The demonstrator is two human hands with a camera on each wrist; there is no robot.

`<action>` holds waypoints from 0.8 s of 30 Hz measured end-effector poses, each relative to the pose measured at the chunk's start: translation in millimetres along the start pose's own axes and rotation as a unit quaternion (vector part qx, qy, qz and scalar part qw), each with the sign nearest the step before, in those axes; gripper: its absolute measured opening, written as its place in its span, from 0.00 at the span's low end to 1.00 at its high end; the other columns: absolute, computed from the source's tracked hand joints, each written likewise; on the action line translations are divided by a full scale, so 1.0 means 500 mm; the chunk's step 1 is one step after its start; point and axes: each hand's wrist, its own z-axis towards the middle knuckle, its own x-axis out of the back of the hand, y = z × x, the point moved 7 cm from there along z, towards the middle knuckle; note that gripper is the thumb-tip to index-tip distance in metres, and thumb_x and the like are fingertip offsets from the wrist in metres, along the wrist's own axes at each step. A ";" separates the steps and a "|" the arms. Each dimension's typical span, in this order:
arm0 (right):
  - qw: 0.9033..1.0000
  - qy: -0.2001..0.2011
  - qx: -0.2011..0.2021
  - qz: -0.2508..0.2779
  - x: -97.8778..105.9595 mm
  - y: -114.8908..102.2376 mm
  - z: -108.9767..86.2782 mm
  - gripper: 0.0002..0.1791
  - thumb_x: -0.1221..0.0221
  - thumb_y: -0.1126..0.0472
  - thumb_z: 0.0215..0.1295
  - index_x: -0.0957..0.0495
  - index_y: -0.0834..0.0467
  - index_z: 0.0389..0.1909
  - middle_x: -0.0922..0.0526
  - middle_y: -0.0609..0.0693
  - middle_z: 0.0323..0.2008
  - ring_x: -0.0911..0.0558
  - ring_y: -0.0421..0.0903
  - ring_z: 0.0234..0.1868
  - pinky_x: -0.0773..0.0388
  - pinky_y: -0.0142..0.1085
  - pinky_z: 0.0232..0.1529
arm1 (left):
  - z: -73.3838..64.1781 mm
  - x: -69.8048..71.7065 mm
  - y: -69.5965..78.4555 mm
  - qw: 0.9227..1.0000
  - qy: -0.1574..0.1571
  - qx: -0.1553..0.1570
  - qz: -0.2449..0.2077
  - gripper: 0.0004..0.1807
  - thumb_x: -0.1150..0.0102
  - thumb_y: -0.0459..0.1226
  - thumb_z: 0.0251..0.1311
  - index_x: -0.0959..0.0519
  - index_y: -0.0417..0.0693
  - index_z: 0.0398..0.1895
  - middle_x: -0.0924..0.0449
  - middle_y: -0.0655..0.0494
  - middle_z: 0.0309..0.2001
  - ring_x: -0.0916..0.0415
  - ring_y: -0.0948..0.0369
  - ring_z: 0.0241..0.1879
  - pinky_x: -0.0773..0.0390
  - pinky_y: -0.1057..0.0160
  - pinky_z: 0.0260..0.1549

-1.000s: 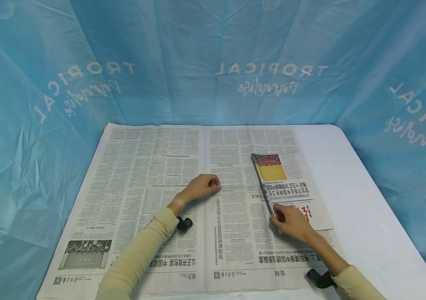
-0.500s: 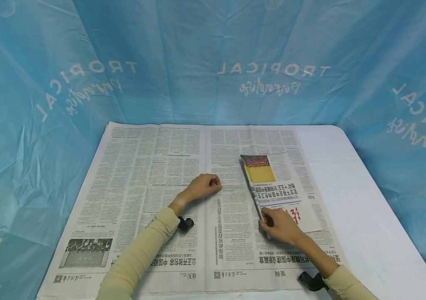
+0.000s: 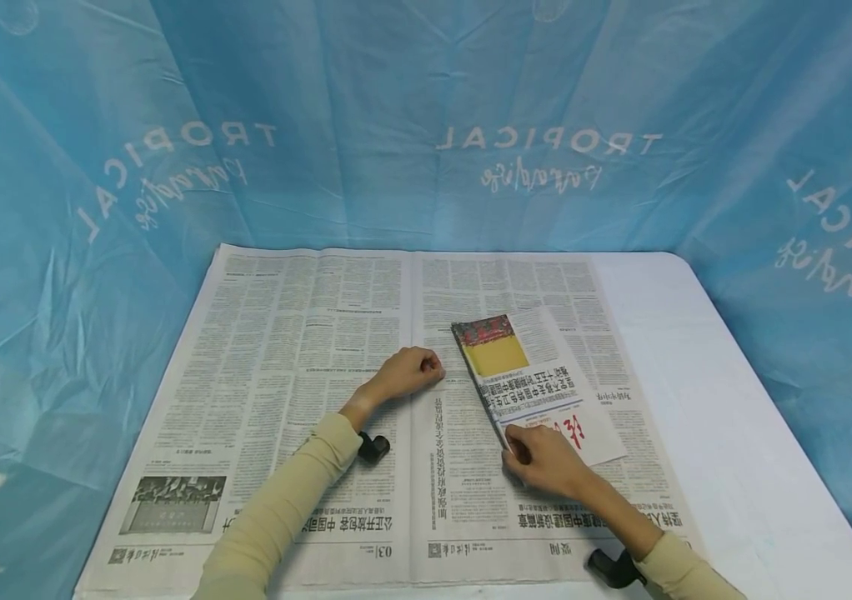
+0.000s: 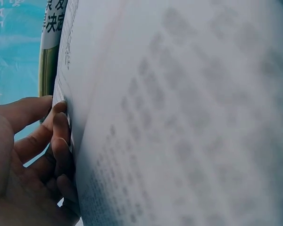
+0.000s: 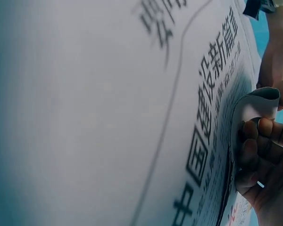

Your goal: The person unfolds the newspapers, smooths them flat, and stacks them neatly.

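A folded newspaper with a red and yellow picture lies slanted over the right half of a spread newspaper. My right hand pinches its near left corner between thumb and fingers; in the right wrist view, the bent paper edge shows at the fingertips of that hand. Left of the folded newspaper, my left hand rests on the spread sheet near its centre crease, fingers loosely curled around nothing. Close up, the left hand has its fingertips against the printed sheet.
The white table shows along the right side of the spread newspaper. Blue curtain surrounds the far edge and both sides. A black wrist camera sits beneath the left wrist, another black wrist camera beside the right.
My right hand has drawn the folded newspaper leftward across the spread sheet, and its far end has turned further left, nearer the left hand. The left hand has stayed in place.
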 end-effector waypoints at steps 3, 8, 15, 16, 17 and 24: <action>1.000 -0.003 0.007 0.005 -0.007 -0.008 0.000 0.17 0.38 0.61 0.59 0.36 0.46 0.19 0.38 0.34 0.14 0.40 0.30 0.15 0.42 0.26 0.19 | 0.002 0.001 0.000 1.000 0.001 0.008 -0.003 0.11 0.46 0.41 0.69 0.17 0.44 0.39 0.20 0.57 0.28 0.30 0.65 0.24 0.29 0.66 0.31; 1.000 0.000 0.020 0.010 -0.013 -0.023 0.001 0.17 0.38 0.61 0.58 0.36 0.46 0.18 0.39 0.33 0.14 0.41 0.29 0.15 0.42 0.25 0.18 | 0.006 0.005 0.000 1.000 0.004 0.022 -0.017 0.15 0.48 0.42 0.71 0.17 0.44 0.33 0.25 0.59 0.21 0.36 0.65 0.19 0.34 0.67 0.27; 1.000 0.003 0.014 0.002 -0.017 -0.031 0.002 0.18 0.38 0.60 0.58 0.37 0.45 0.19 0.39 0.32 0.13 0.41 0.29 0.15 0.42 0.25 0.18 | 0.010 0.008 0.000 0.998 0.029 0.027 -0.038 0.22 0.50 0.46 0.73 0.21 0.45 0.21 0.33 0.60 0.14 0.44 0.65 0.14 0.42 0.68 0.19; 1.000 0.002 0.016 0.002 -0.018 -0.032 0.002 0.18 0.38 0.60 0.58 0.36 0.45 0.19 0.39 0.33 0.13 0.41 0.29 0.15 0.42 0.25 0.18 | 0.010 0.008 0.000 0.998 0.032 0.031 -0.037 0.23 0.51 0.47 0.73 0.21 0.45 0.21 0.32 0.61 0.14 0.43 0.65 0.14 0.42 0.68 0.19; 1.000 0.001 0.017 0.002 -0.020 -0.033 0.001 0.17 0.38 0.60 0.58 0.36 0.45 0.19 0.39 0.33 0.14 0.41 0.29 0.15 0.42 0.25 0.19 | 0.011 0.008 -0.001 0.998 0.035 0.038 -0.039 0.23 0.51 0.47 0.73 0.20 0.45 0.22 0.31 0.61 0.14 0.42 0.65 0.14 0.41 0.68 0.18; 1.000 0.000 0.028 -0.001 -0.028 -0.043 0.003 0.18 0.37 0.60 0.57 0.37 0.45 0.18 0.40 0.33 0.14 0.41 0.29 0.15 0.43 0.25 0.18 | 0.014 0.009 -0.006 0.994 0.058 0.080 -0.046 0.24 0.50 0.49 0.72 0.18 0.46 0.22 0.27 0.58 0.14 0.38 0.64 0.14 0.40 0.67 0.17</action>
